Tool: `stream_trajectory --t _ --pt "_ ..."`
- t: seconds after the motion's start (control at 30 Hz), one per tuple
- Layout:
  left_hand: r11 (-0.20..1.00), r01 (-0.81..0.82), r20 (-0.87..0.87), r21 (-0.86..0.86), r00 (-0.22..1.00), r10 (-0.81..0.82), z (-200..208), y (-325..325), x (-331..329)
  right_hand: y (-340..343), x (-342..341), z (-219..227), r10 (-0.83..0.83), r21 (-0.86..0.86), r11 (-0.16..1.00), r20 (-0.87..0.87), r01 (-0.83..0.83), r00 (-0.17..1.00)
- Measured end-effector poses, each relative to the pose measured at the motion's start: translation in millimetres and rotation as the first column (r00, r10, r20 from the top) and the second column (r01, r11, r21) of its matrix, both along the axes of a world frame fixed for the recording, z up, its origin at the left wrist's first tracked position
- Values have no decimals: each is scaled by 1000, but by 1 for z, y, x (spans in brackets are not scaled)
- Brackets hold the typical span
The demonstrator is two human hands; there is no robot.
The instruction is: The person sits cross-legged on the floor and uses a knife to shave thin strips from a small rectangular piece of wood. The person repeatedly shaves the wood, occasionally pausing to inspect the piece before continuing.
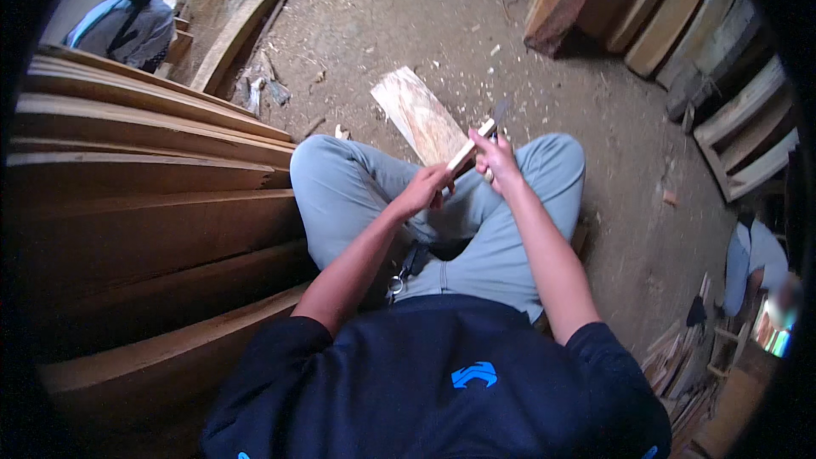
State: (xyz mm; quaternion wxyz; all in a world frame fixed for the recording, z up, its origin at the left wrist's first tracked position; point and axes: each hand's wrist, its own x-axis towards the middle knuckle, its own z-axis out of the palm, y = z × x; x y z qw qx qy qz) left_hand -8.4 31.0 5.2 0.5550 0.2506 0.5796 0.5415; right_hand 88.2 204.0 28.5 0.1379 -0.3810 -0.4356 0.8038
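Observation:
My left hand (425, 190) is closed round the lower end of a slim, pale wooden stick (466, 153), which slants up to the right above my lap. My right hand (495, 160) grips a knife (501, 108); its grey blade shows past the far end of the stick, and most of the handle is hidden in my fingers. The right thumb lies close along the stick. Under and beyond the stick, a flat pale wooden board (418, 115) leans away from my crossed legs (357, 170) onto the dirt floor.
Stacked planks (153, 178) rise close on my left. Thick timber pieces (663, 17) stand at the far right. Wood chips are scattered over the dirt floor (382, 17). Another person (752, 255) is at the right rim, near thin wood strips (680, 365). A long beam (246, 25) lies far left.

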Motion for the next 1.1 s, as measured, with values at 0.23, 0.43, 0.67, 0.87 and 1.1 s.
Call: stream_trajectory --t 0.23,0.43,0.67,0.87,1.1 --pt "897 -438 -180 -55 888 423 -4 7 -9 2 0 0 -6 -72 997 28 8 1000" --pt "902 -423 -142 -83 901 410 -11 5 -8 1 -1 1 -9 -67 998 54 13 999" --pt "998 -22 218 -59 975 35 12 6 -4 -2 -2 2 76 -13 997 56 -75 996" --pt "1000 -3 121 -13 993 5 -4 2 -4 -4 -2 4 39 -16 999 39 -39 998" --pt "1000 17 214 -5 977 -15 -6 2 -8 -3 -3 -1 39 -28 999 50 -38 998"
